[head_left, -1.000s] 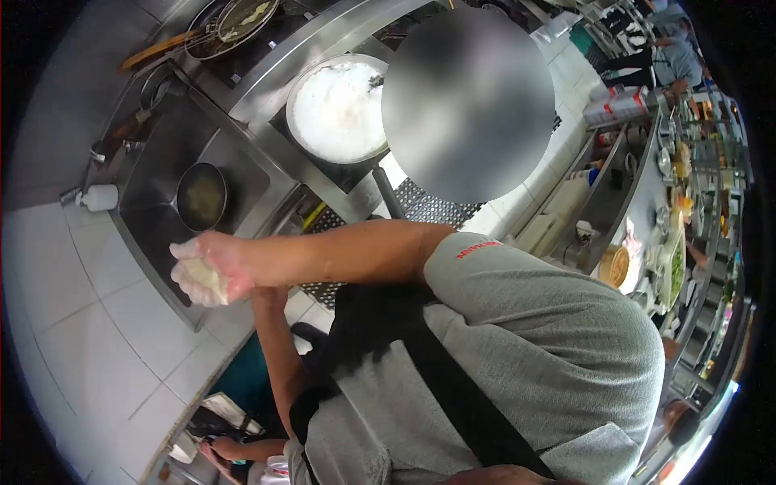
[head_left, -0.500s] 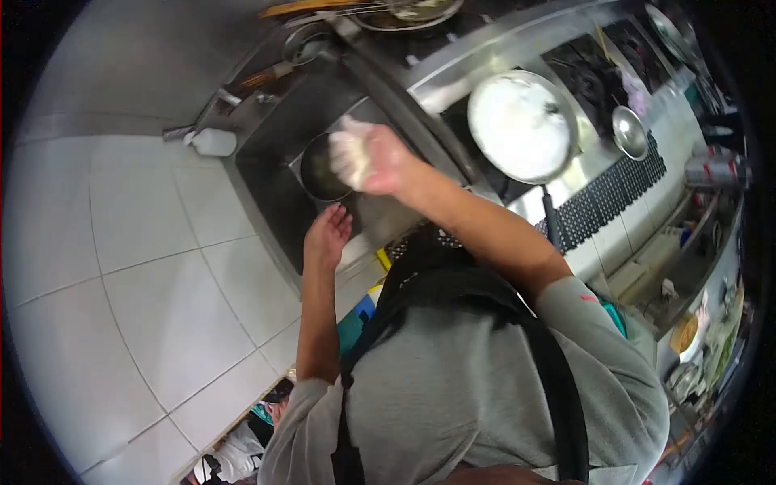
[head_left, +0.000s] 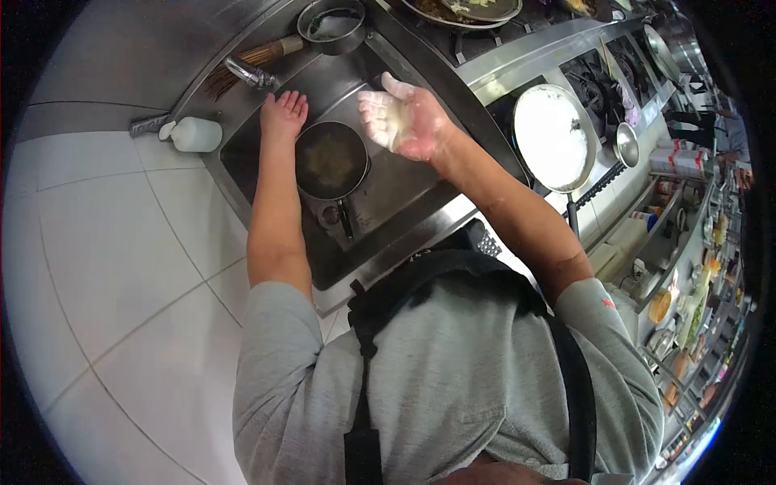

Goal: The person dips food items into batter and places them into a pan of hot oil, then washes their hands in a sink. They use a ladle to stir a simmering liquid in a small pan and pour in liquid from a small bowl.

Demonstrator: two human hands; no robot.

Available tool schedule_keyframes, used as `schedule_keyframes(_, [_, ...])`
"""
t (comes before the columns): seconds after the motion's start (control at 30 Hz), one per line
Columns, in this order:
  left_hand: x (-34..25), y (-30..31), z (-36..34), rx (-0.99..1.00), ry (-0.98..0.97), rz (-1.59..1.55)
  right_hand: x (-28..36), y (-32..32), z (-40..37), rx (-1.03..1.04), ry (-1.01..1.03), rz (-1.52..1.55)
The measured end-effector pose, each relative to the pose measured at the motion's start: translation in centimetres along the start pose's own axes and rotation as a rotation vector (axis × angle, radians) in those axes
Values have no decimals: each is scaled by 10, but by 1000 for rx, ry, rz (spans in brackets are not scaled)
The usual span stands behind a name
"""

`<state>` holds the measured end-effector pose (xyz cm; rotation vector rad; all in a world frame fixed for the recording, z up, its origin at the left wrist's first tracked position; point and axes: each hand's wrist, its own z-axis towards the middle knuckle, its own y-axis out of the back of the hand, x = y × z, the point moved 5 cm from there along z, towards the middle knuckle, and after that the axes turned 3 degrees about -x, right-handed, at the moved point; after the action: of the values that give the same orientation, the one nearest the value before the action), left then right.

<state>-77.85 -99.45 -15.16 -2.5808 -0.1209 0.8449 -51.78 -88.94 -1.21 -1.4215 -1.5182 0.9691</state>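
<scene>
My left hand (head_left: 284, 115) is just below the metal faucet (head_left: 249, 73) at the sink's back edge, fingers stretched and apart, holding nothing. My right hand (head_left: 408, 120) is palm up over the steel sink (head_left: 396, 190), its fingers spread and coated with something white and powdery. Between and below the hands, a dark frying pan (head_left: 330, 162) lies in the sink with its black handle toward me. A little brownish liquid or residue shows in its bottom.
Beside the faucet are a straw brush (head_left: 259, 58), a metal pot (head_left: 332, 28) and a white bottle (head_left: 196, 135). On the right stove sits a pan with white contents (head_left: 554, 139), near a ladle (head_left: 626, 145). Another pan (head_left: 477, 10) stands at the top.
My left hand has moved forward past the pan to beneath the faucet. My right hand has shifted right and turned palm up. The view has shifted, showing more of the sink.
</scene>
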Motion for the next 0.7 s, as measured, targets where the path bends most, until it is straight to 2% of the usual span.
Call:
schedule_keyframes(0.07, [-10,-8,33,30,65,-107,4,4,19,-66,28,-110])
schedule_keyframes(0.13, [-23,-11,63,42,43,-338,5,9,42,-89,16,-160])
schedule_keyframes(0.2, [-33,-2,78,3,77,-318,3,13,65,-105,-2,-213])
schedule_keyframes(0.27, [-48,3,81,198,194,-438,-3,19,94,-227,-17,-451])
schedule_keyframes(0.3, [-57,2,65,70,146,-434,-8,10,102,-278,-18,-571])
schedule_keyframes(0.33, [-60,7,71,64,158,-443,-14,9,115,-292,-25,-573])
schedule_keyframes(0.4, [-71,14,81,183,225,-462,-20,3,148,-250,-2,-932])
schedule_keyframes(0.43, [-76,8,57,27,127,-423,-25,3,162,-254,-12,-938])
schedule_keyframes(0.47, [-78,16,63,25,131,-433,-27,2,177,-246,16,-966])
schedule_keyframes(0.53, [-80,18,71,273,290,-568,-23,18,218,-242,40,-1002])
schedule_keyframes(0.57, [-82,21,75,298,311,-594,-16,38,247,-85,231,-1360])
schedule_keyframes(0.63, [-81,26,72,324,282,-574,-20,25,254,94,419,-1705])
schedule_keyframes(0.67, [-81,26,66,354,248,-545,-16,24,260,61,400,-1691])
schedule_keyframes(0.7, [-77,27,59,353,250,-552,-14,29,266,-52,295,-1544])
